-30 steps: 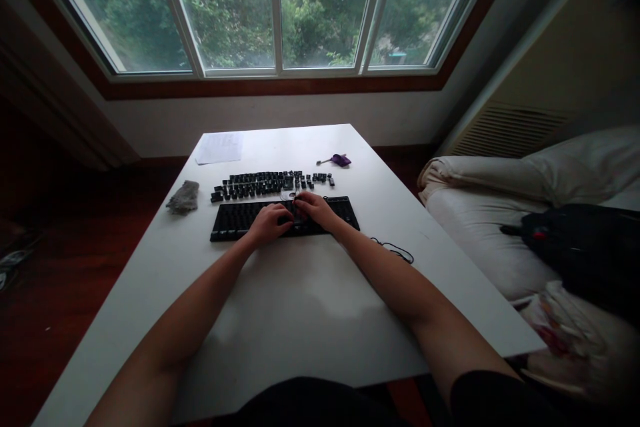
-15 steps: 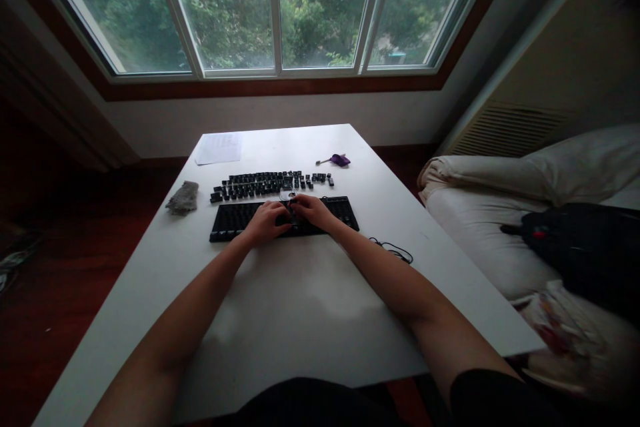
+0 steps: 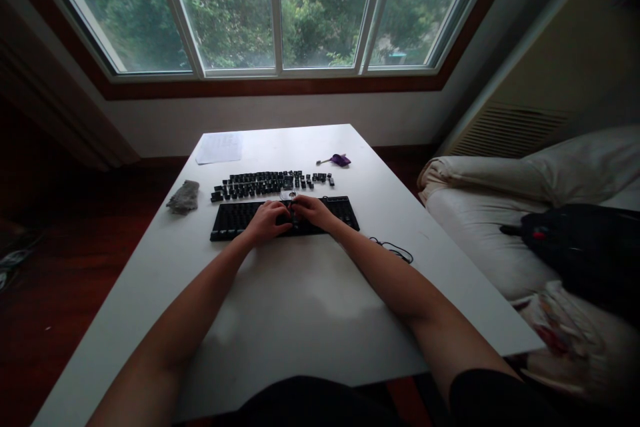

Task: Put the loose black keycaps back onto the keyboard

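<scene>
A black keyboard (image 3: 235,219) lies on the white table, its left part under shadow. My left hand (image 3: 267,220) rests over the keyboard's middle, fingers bent and thumb apart from them near the front edge. Beside it, my right hand (image 3: 311,209) has its thumb and fingers pinched together over the keys. Just behind those fingertips shows a small clear, rounded rim (image 3: 285,195); whether it belongs to what the fingers hold I cannot tell. Loose black keycaps (image 3: 260,185) stand in rows behind the keyboard.
A grey cloth (image 3: 183,197) lies left of the keyboard. Printed paper (image 3: 220,148) is at the far left corner. A small brush (image 3: 324,161) and a purple item (image 3: 341,160) lie behind, to the right. A black cable (image 3: 395,250) curls near my right forearm.
Both hands stay at nearly the same spot on the keyboard. My right fingertips have shifted very slightly; nothing else has visibly moved.
</scene>
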Tool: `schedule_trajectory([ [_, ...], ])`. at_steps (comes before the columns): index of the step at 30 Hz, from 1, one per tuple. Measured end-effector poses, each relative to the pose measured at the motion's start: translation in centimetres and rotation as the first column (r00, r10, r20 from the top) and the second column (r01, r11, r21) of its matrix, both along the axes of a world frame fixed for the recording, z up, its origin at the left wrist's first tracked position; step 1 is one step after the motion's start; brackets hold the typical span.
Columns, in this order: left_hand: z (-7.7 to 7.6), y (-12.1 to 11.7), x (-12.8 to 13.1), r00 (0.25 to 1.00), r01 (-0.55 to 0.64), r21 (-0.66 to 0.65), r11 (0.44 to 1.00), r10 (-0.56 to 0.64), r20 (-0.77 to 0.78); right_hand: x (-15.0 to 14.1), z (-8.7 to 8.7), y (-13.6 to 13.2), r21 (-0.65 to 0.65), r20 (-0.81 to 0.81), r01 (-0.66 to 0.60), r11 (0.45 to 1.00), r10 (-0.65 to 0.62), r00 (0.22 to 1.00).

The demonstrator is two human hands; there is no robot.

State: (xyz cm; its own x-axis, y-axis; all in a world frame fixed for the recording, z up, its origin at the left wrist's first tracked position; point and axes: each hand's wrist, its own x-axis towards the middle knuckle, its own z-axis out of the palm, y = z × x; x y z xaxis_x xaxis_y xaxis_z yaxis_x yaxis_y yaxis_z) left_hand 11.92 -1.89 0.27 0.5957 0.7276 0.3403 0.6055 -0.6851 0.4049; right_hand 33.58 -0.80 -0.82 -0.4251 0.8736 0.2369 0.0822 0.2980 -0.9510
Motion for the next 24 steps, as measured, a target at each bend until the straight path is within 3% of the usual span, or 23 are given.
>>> schedule_trajectory([
  [24, -0.3, -1.3, 1.4, 0.996, -0.062, 0.037, 0.997, 0.064, -0.055, 0.0, 0.2, -0.4, -0.057, -0.056, 0.054, 0.997, -0.057, 0.997],
])
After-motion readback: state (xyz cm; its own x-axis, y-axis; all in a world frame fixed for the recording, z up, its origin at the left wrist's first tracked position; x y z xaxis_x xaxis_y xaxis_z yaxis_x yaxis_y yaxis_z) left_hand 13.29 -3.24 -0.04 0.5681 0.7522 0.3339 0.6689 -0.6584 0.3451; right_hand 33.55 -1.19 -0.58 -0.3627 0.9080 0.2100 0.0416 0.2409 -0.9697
